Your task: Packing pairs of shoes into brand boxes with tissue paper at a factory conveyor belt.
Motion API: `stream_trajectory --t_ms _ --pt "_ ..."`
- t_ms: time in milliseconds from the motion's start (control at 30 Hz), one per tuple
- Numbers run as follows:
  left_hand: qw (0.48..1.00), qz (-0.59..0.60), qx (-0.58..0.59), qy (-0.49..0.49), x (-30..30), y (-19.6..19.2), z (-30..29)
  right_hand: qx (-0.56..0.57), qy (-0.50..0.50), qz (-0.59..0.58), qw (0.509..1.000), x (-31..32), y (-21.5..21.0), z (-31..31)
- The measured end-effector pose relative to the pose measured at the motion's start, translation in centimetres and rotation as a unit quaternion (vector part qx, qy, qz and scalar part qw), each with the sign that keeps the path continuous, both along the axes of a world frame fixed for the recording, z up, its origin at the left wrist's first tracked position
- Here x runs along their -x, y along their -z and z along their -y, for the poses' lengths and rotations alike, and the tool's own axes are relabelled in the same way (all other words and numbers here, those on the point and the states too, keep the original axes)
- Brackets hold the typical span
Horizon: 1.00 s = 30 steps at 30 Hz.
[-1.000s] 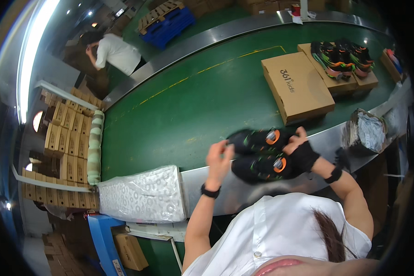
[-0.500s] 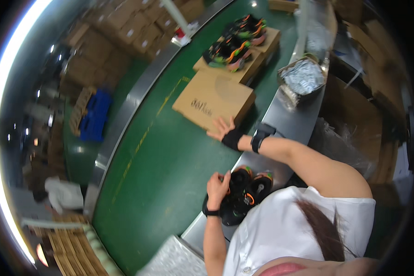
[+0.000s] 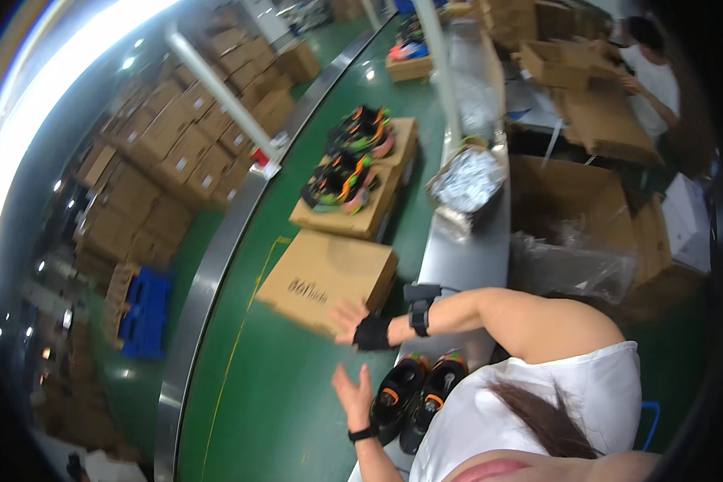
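Observation:
A closed brown shoe box (image 3: 329, 269) lies flat on the green conveyor belt in front of me. My right hand (image 3: 357, 323), in a black wrist wrap, has its fingers spread against the box's near edge. Just nearer to me, my left hand (image 3: 352, 395) hovers over the belt, thumb and fingers apart, holding nothing. Beside it a pair of black shoes (image 3: 414, 398) with orange and green details sits side by side on the metal ledge. The left hand is apart from them.
Farther up the belt, more black-and-orange shoes (image 3: 341, 181) rest on brown boxes (image 3: 386, 193). On the metal ledge (image 3: 467, 265) stands an open carton of crumpled pale packets (image 3: 467, 181). A white post (image 3: 442, 80) rises by the ledge; a co-worker (image 3: 655, 84) handles cardboard at far right.
My left hand has come off the shoes and opened over the belt. The right hand stays at the box edge. The view has shifted, showing more of the far end.

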<state>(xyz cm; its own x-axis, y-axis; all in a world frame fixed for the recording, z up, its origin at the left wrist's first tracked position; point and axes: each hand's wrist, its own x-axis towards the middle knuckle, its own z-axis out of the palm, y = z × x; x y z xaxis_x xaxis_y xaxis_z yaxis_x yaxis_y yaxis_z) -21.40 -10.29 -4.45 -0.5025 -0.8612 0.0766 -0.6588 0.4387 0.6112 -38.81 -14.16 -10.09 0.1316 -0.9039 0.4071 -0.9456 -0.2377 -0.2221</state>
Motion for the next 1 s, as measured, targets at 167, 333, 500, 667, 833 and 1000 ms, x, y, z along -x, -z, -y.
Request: stream_trajectory --t_ms 167,333,500,667,833,1000 --pt "0.991 -0.078 0.107 -0.027 -1.7 -1.4 -1.1 -0.101 -0.086 0.314 0.94 -2.5 -9.1 -4.1" --pt "0.961 0.035 0.266 -0.063 -1.1 -7.2 -3.5 0.039 -0.049 0.457 0.887 0.0 -11.0 -4.9" --pt "0.964 -0.14 -0.162 -0.156 -11.6 0.0 -2.5 0.082 -0.036 0.664 0.743 9.5 -13.5 -4.4" --pt "0.788 -0.345 -0.29 -0.42 -14.0 0.0 -2.5 -0.034 0.203 0.809 0.551 11.9 -8.6 -4.9" --pt "0.906 -0.048 -0.234 -0.35 -14.2 1.5 -1.6 -0.422 0.164 0.092 0.887 12.8 0.5 -1.6" --pt "0.933 -0.041 -0.229 -0.274 -9.9 -0.7 -0.9 -0.249 0.414 0.679 0.553 15.8 2.9 -0.3"
